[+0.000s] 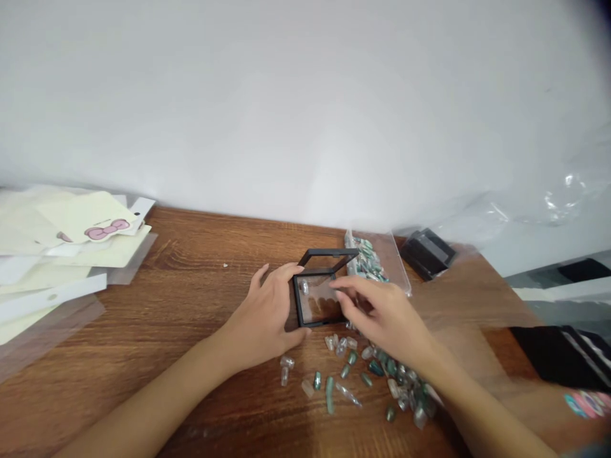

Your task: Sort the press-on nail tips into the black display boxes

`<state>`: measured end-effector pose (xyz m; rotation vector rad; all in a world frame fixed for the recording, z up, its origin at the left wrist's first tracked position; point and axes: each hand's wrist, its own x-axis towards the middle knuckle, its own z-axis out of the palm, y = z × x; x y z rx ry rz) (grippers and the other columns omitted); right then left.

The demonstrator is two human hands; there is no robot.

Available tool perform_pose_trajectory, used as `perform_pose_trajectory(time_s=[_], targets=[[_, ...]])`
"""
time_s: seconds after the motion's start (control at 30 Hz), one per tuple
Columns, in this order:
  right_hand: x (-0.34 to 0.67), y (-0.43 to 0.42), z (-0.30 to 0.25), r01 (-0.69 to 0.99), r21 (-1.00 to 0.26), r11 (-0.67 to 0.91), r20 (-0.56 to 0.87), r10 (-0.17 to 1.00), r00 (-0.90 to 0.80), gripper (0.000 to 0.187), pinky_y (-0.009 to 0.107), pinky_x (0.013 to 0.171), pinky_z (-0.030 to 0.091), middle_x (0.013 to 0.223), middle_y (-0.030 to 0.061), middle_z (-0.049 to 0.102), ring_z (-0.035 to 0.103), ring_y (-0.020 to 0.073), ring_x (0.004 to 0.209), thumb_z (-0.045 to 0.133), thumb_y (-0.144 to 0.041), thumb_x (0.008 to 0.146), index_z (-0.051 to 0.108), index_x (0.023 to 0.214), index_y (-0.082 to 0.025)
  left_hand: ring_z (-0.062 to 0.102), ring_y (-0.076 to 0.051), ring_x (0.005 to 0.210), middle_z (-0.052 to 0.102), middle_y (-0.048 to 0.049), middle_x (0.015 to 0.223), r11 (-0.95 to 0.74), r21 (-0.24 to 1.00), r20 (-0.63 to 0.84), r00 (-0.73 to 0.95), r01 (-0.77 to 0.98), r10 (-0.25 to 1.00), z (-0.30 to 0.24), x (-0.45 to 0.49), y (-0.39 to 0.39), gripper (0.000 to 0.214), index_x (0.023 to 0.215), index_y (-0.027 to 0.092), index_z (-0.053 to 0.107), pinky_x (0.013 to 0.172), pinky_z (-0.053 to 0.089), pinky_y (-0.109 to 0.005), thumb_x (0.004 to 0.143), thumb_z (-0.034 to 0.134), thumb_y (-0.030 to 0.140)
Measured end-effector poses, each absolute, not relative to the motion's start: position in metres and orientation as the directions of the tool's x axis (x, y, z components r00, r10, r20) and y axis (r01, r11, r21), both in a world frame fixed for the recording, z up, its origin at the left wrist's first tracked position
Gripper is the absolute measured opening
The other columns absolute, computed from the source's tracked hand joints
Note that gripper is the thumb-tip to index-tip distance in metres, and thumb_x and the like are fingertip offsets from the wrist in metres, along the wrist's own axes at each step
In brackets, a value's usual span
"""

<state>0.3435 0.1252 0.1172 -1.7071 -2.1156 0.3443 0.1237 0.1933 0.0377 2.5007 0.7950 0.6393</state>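
A small black-framed display case (298, 308) with clear film stands open on the wooden table, its lid tilted up at the back. My left hand (270, 315) grips the case's left side, fingers at the upper corner and thumb at the lower one. One shiny false nail (305, 288) sits on the film near the upper left. Over the right part of the film, my right hand (386, 312) is closed in a pinch; whatever is between its fingertips is too small to make out. Loose green, clear and silvery false nails (330, 393) lie in front of the case and under my right forearm.
Behind my right hand, a clear plastic box (401, 264) contains many green nails. Black cases (428, 253) are stacked by the wall at the right. Pale cards in clear sleeves (109, 245) pile up at the left. A black item (558, 356) lies at far right.
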Motion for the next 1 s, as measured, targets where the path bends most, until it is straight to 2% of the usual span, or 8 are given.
perform_pose_trajectory(time_s=[0.13,0.3,0.47,0.53,0.73,0.83,1.0], targets=[[0.377,0.101,0.126,0.898,-0.42,0.132,0.186,0.981,-0.058,0.019,0.022,0.056,0.041,0.066,-0.0036,0.064,0.054,0.0106,0.054,0.054,-0.029,0.1,0.07,0.105,-0.021,0.043,-0.035,0.142,0.047,-0.0205,0.146,-0.745,0.514,0.291,0.73,0.426,0.618,0.036,0.124,0.194,0.082,0.144,0.017,0.025,0.124,0.023,-0.063,0.081,0.071,0.041],[0.424,0.064,0.126,0.946,-0.316,-0.074,0.096,0.989,0.109,0.022,0.024,0.056,0.041,0.069,-0.0017,0.066,0.058,0.0134,0.059,0.054,-0.036,0.101,0.07,0.103,-0.022,0.045,-0.035,0.141,0.049,-0.0205,0.145,-0.773,0.443,0.319,0.726,0.455,0.61,0.029,0.123,0.196,0.077,0.144,0.016,0.027,0.123,0.024,-0.063,0.086,0.066,0.048],[0.453,0.031,0.115,0.975,-0.2,-0.099,-0.032,0.995,0.095,0.023,0.027,0.055,0.04,0.067,-0.0003,0.064,0.057,0.0145,0.057,0.054,-0.034,0.099,0.064,0.083,-0.021,0.046,-0.038,0.14,0.049,-0.0215,0.144,-0.79,0.372,0.334,0.723,0.488,0.604,0.023,0.123,0.196,0.073,0.141,0.016,0.03,0.119,0.031,-0.064,0.087,0.063,0.051],[0.459,0.021,0.112,0.974,-0.201,-0.103,-0.051,0.994,0.095,0.024,0.027,0.056,0.041,0.067,0.0,0.064,0.057,0.0146,0.058,0.054,-0.033,0.099,0.063,0.081,-0.021,0.048,-0.038,0.138,0.049,-0.0208,0.143,-0.79,0.364,0.348,0.715,0.493,0.606,0.022,0.124,0.197,0.073,0.141,0.017,0.03,0.118,0.033,-0.063,0.087,0.063,0.052],[0.463,0.002,0.108,0.956,-0.262,-0.13,-0.123,0.987,0.1,0.015,0.027,0.064,0.047,0.081,0.0019,0.069,0.062,0.0162,0.069,0.056,-0.03,0.099,0.069,0.103,-0.023,0.05,-0.038,0.136,0.05,-0.0222,0.143,-0.795,0.328,0.35,0.716,0.51,0.604,0.016,0.123,0.198,0.079,0.145,0.015,0.027,0.116,0.036,-0.061,0.087,0.06,0.057],[0.464,-0.001,0.106,0.941,-0.308,-0.137,-0.156,0.983,0.092,0.015,0.029,0.07,0.05,0.087,0.0031,0.071,0.066,0.0171,0.076,0.056,-0.029,0.099,0.069,0.104,-0.023,0.051,-0.038,0.135,0.051,-0.0224,0.142,-0.793,0.326,0.357,0.71,0.514,0.607,0.015,0.123,0.198,0.079,0.145,0.013,0.028,0.116,0.037,-0.06,0.087,0.059,0.057],[0.457,0.002,0.102,0.939,-0.322,-0.121,-0.095,0.991,0.096,0.016,0.03,0.071,0.051,0.087,0.0046,0.07,0.066,0.0179,0.077,0.054,-0.027,0.1,0.068,0.104,-0.021,0.052,-0.039,0.134,0.051,-0.023,0.142,-0.789,0.328,0.354,0.707,0.519,0.613,0.014,0.123,0.199,0.078,0.144,0.012,0.031,0.114,0.038,-0.061,0.086,0.06,0.056]])
